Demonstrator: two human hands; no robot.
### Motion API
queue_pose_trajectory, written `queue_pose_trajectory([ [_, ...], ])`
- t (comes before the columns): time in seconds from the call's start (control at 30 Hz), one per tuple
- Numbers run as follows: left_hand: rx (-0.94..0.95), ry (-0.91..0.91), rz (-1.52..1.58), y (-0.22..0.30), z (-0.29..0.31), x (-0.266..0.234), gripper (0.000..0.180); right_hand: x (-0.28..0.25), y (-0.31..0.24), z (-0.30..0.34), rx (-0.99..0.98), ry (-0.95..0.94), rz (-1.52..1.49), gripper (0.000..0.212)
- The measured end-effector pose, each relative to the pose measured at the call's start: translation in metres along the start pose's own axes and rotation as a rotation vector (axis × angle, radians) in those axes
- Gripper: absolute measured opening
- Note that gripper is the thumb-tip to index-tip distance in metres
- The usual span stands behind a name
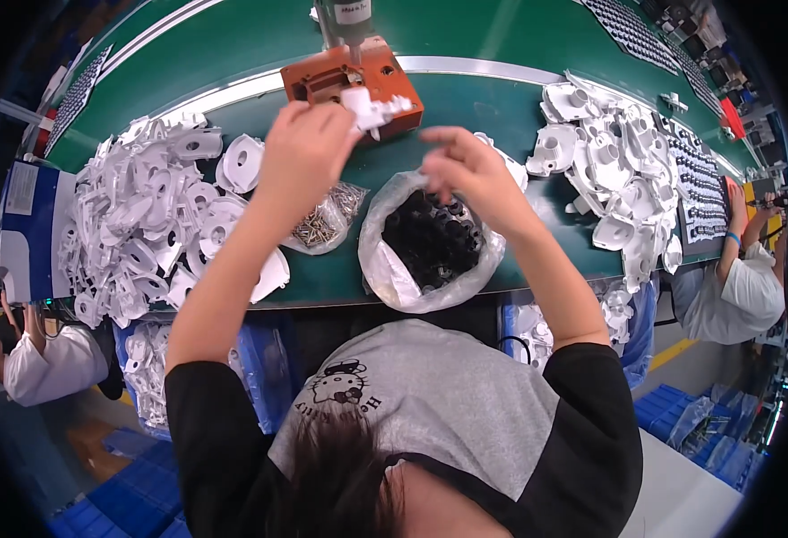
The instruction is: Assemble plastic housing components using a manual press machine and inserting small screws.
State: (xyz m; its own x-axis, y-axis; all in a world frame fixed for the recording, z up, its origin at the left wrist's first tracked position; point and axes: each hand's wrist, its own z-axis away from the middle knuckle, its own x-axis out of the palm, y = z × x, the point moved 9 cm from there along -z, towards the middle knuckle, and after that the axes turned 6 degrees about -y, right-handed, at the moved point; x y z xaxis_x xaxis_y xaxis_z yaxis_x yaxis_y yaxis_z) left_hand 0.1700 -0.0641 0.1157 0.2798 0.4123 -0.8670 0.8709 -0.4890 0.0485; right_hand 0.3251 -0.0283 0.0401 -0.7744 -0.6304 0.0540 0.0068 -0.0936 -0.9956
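Observation:
My left hand (pixel 309 148) is closed on a white plastic part (pixel 364 109), held at the front of an orange fixture block (pixel 403 85). Above that block hangs the body of an upright tool (pixel 351 20). My right hand (pixel 475 175) hovers over a clear plastic bag (pixel 378 273) of small black parts (pixel 430 238). Its fingers are bent but apart, and I see nothing between them. Between my forearms, a small bag of screws (pixel 320 226) lies on the green table (pixel 331 285).
White plastic parts (pixel 134 215) are heaped at the left, and another heap of white parts (pixel 605 161) covers the right side. Trays of black parts (pixel 703 193) stand farther right. Blue bins (pixel 264 368) sit below the table edge. A co-worker (pixel 730 291) sits at the right, another (pixel 53 359) at the left.

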Motion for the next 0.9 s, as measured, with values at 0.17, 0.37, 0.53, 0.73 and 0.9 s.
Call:
queue_pose_trajectory([
  [0.17,-0.009,0.087,-0.106,-0.041,-0.013,0.010,0.017,0.015,0.013,0.029,-0.059,-0.174,0.978,0.025],
  [0.37,-0.056,0.022,-0.077,-0.059,-0.017,0.035,0.014,0.016,0.031,0.035,-0.096,-0.132,1.051,0.024],
  [0.53,-0.105,-0.004,0.127,-0.064,-0.010,0.036,0.011,0.009,0.020,0.034,-0.049,-0.097,0.924,0.023],
  [0.73,-0.075,0.023,0.012,-0.062,-0.005,0.045,0.011,-0.013,-0.026,0.009,-0.113,0.052,0.726,0.024],
  [0.9,-0.113,0.072,0.071,-0.055,0.004,0.040,0.022,-0.012,-0.064,-0.051,-0.385,0.155,0.814,0.023],
])
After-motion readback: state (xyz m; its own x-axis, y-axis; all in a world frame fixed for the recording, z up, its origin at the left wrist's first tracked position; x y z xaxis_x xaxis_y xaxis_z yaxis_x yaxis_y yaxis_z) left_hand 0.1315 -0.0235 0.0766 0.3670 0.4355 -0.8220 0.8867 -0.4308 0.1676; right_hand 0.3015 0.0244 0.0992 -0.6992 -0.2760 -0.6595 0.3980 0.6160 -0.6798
